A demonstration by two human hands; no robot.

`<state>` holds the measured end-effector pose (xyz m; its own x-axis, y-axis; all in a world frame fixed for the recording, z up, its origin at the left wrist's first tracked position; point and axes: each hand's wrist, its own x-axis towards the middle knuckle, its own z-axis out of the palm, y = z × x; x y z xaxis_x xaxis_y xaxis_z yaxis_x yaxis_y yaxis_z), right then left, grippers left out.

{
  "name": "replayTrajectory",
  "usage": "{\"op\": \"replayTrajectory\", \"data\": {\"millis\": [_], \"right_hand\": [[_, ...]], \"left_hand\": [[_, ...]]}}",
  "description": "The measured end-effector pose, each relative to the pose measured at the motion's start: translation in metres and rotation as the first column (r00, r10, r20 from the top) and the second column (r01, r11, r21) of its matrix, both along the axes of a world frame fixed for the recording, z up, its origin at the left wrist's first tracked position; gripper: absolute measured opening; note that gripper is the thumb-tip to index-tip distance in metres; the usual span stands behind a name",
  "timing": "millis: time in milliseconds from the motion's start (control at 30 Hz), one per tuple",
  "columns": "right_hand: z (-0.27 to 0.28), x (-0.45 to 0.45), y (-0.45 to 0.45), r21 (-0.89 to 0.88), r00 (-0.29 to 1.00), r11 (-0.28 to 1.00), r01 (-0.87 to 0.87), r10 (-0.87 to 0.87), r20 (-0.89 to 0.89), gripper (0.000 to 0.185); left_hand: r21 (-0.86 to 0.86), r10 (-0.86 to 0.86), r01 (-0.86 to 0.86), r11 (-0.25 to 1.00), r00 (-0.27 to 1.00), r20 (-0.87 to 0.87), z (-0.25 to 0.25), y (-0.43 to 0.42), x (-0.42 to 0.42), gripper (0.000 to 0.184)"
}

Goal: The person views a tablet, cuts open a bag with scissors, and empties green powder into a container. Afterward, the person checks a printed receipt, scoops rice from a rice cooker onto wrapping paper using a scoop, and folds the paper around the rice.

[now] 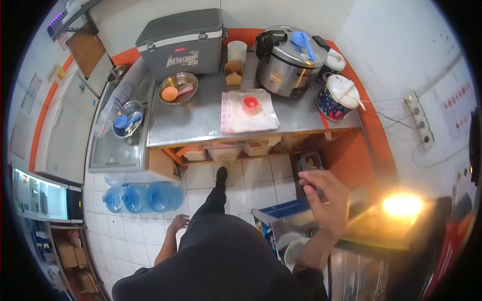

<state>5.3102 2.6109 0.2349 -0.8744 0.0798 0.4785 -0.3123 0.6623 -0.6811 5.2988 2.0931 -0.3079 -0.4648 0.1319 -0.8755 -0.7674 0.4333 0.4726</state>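
Note:
My right hand (329, 200) is raised at the right, in front of the steel counter (201, 118). Its thumb stands apart from the bent fingers, and I see nothing held. Low beside my left leg hangs my left hand (179, 223), its fingers loosely stretched and holding nothing. On the counter, a stack of white paper sheets (231, 118) carries a small red tub (251, 105). Behind it stands a large steel rice cooker (283, 75) with a blue ladle (305, 44) on its lid. A steel bowl (188, 79) to the left contains an orange scoop (169, 93).
A grey cooler box (181, 45) stands at the back. Blue water bottles (165, 196) lie on the tiled floor (133, 228). At right are a patterned pot (335, 100), a power strip (420, 123) and a glowing lamp (403, 205). A stack of cups (120, 98) lies at left.

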Motion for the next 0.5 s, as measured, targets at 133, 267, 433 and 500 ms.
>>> {"op": "replayTrajectory", "data": {"millis": [133,267,433,500], "right_hand": [[-0.038,-0.142,0.031,-0.165,0.993,0.985,0.051,-0.032,0.111,0.019],[-0.049,-0.261,0.069,-0.21,0.973,0.965,0.156,-0.114,0.2,0.018],[-0.046,-0.352,0.124,-0.225,0.937,0.926,0.302,-0.244,0.25,0.016],[-0.04,-0.39,0.153,-0.093,0.922,0.928,0.36,-0.339,0.186,0.016]], "left_hand": [[-0.197,-0.305,0.234,0.952,0.69,-0.656,0.046,0.083,-0.17,0.032],[-0.114,-0.204,0.242,0.963,0.387,-0.899,0.072,0.214,-0.369,0.026],[-0.113,-0.251,0.236,0.965,0.71,-0.659,0.158,0.396,-0.516,0.051],[-0.199,-0.302,0.228,0.953,0.683,-0.665,0.115,0.427,-0.537,0.046]]}}
